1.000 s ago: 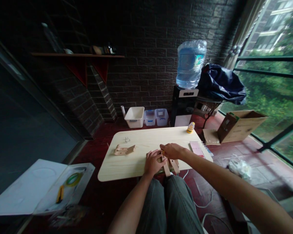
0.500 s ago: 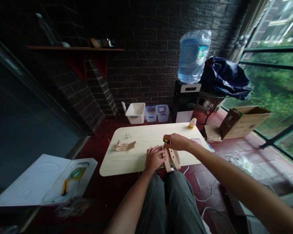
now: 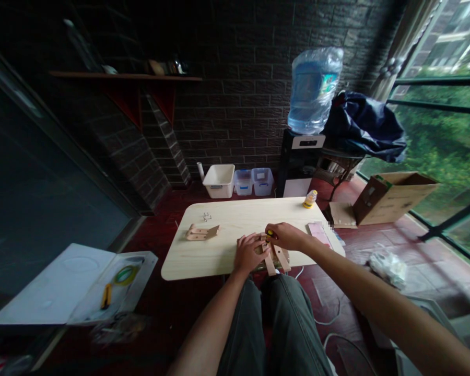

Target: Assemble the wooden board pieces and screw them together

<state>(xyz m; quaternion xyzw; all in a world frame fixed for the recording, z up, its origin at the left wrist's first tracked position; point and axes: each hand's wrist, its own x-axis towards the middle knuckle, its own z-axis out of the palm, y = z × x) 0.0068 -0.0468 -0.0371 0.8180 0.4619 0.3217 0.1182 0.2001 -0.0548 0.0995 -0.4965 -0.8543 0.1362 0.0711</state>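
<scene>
My right hand (image 3: 285, 236) is closed around the yellow-and-black handle of a screwdriver (image 3: 270, 233), which points down at a wooden piece near the table's front edge. My left hand (image 3: 250, 253) grips the left side of this wooden frame (image 3: 280, 257), fingers bent over its far end close to the screwdriver. Two light wooden bars with dark holes run from the hands toward my knees. The screwdriver's tip is hidden by my fingers. To the left, a second wooden assembly (image 3: 202, 233) lies on the pale tabletop (image 3: 227, 216).
Several small metal pieces (image 3: 207, 216) lie at the table's back left. A clear bottle with yellow ends (image 3: 310, 199) and a pink phone-like slab (image 3: 318, 234) are on the right. An open white case (image 3: 139, 284) sits left; a water dispenser (image 3: 303, 156) stands behind.
My right hand has shifted slightly down and right and turned with the screwdriver handle, now more tilted. My left hand keeps its hold. The view has moved a little, showing more of the pink slab.
</scene>
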